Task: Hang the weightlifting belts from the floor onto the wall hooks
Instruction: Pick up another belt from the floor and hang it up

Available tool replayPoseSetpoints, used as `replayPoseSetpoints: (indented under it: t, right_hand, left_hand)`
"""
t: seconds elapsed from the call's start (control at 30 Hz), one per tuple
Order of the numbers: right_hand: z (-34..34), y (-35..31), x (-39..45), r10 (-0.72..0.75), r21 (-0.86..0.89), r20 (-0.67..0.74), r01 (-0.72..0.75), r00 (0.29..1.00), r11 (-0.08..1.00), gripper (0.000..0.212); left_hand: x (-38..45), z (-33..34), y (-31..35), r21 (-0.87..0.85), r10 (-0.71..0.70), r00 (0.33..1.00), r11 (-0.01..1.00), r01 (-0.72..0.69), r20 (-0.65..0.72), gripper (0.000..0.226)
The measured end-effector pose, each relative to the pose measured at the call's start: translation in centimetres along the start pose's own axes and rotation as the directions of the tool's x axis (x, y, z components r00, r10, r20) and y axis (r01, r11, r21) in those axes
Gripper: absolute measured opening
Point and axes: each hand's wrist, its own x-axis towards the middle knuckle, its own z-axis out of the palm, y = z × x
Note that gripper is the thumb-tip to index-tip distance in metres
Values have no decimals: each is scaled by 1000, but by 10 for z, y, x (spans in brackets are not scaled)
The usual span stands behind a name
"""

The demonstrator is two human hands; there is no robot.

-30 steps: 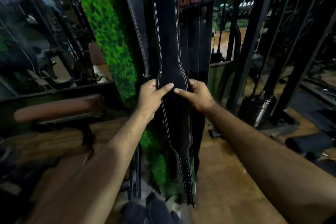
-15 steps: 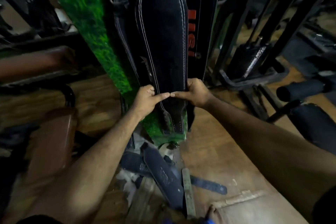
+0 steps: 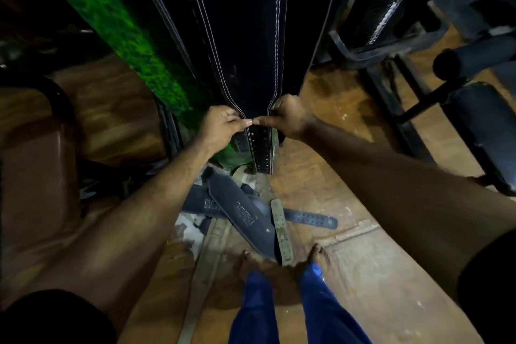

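A wide black weightlifting belt (image 3: pixel 245 36) with white stitching hangs straight down in front of me; its narrow holed tail ends just above the floor. My left hand (image 3: pixel 220 127) grips its left edge where it narrows, and my right hand (image 3: pixel 287 117) grips the right edge; the thumb tips meet across the front. Other black belts (image 3: pixel 167 8) hang beside it to the left. On the floor below lie several belts: a dark one (image 3: pixel 240 212), a tan holed strap (image 3: pixel 282 232), a black holed strap (image 3: pixel 310 220). The hooks are out of view.
A green mossy pillar (image 3: pixel 122 36) stands left of the hanging belts. A brown padded bench (image 3: pixel 39 176) is at the left, and black gym machines with pads (image 3: pixel 474 109) are at the right. My bare feet (image 3: pixel 282 260) stand on the wooden floor beside the belt pile.
Both hands have slid down the hanging belt from its wide middle to the narrow part near the tail. My view has tipped downward, showing the floor belts and my feet.
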Motion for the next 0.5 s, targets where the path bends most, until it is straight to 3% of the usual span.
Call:
replayPoseSetpoints:
  t: [0.07, 0.13, 0.3, 0.37, 0.43, 0.5]
  right_hand:
    - [18, 12, 2, -39, 25, -29, 40, 999, 999, 77]
    - [28, 19, 7, -59, 61, -65, 63, 996, 996, 87]
    - [36, 18, 6, 31, -16, -81, -32, 996, 999, 58]
    - [53, 27, 5, 117, -104, -21, -118, 993, 988, 46]
    - [75, 39, -2, 227, -213, 53, -211, 973, 954, 38]
    - [97, 55, -14, 388, -155, 85, -372, 918, 915, 41]
  left_hand:
    - [3, 4, -17, -22, 12, 1000, 1000, -12, 3, 28]
    - [10, 4, -25, -13, 2, 1000, 1000, -2, -8, 27]
    - [24, 10, -39, 36, 7, 999, 999, -8, 45, 31]
    - [24, 18, -51, 101, 12, 997, 995, -19, 72, 26]
    - [18, 28, -69, 180, -1, 1000, 984, -4, 31, 15]
    - [9, 33, -88, 225, -64, 996, 971, 76, -59, 12]
